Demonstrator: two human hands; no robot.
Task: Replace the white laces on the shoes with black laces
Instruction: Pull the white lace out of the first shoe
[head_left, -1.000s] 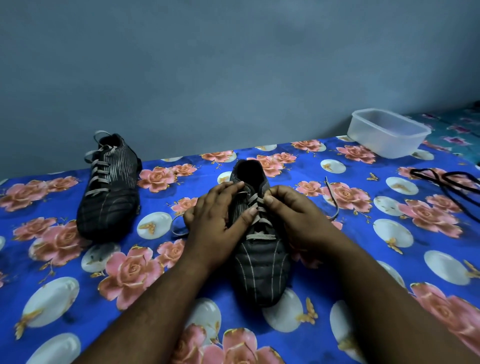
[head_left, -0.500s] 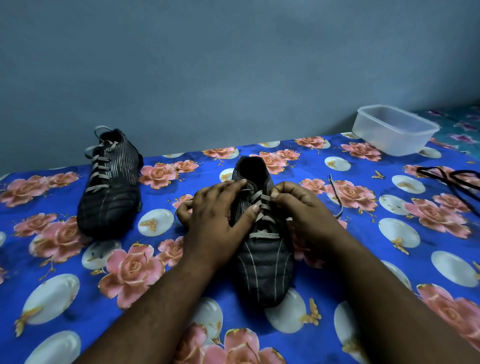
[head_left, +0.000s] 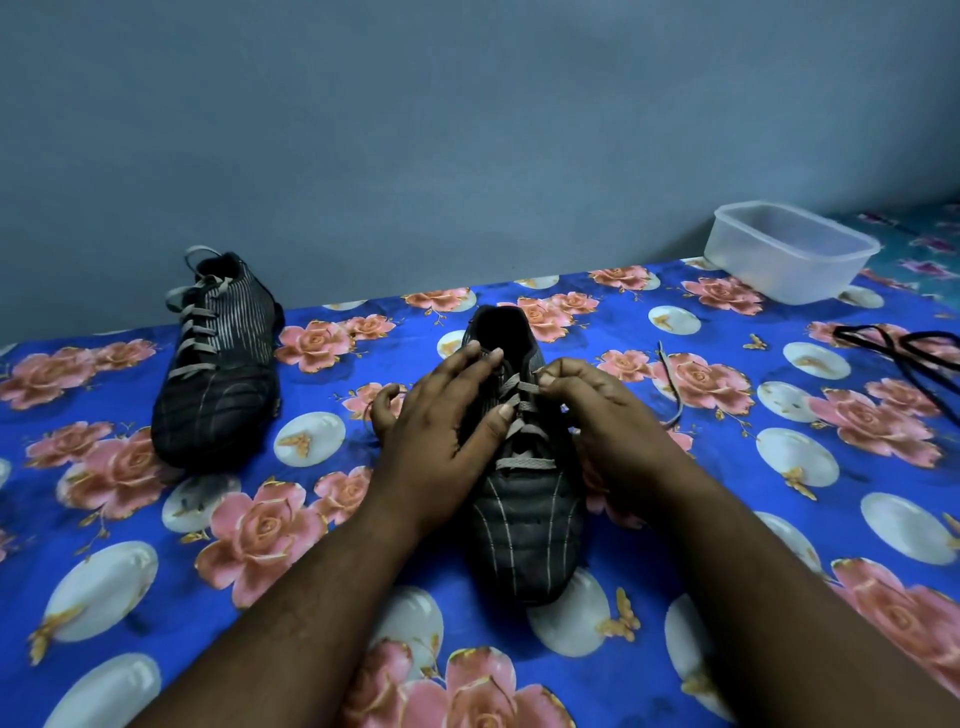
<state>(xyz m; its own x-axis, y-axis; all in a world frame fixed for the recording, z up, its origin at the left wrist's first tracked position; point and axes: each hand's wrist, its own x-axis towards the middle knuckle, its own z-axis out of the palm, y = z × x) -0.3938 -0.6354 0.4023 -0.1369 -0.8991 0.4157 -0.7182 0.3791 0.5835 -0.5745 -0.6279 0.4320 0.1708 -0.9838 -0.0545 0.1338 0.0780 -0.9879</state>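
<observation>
Since a second ago my right hand (head_left: 618, 415) has crept up the near shoe (head_left: 524, 525), now pinching the white lace (head_left: 522, 389) at an upper eyelet; my left hand (head_left: 441, 431) rests flat on the tongue, fingers straight. Little is done, I judge: the far shoe (head_left: 218, 358), well left of my grip, is fully white-laced, and the black laces (head_left: 904, 348) lie untouched far right.

We are seeing the black laces (head_left: 906, 349) running off the right edge. Our left hand (head_left: 441, 441) is covering the near shoe's (head_left: 524, 535) left side, and our right hand (head_left: 618, 431) is hiding its right side.
</observation>
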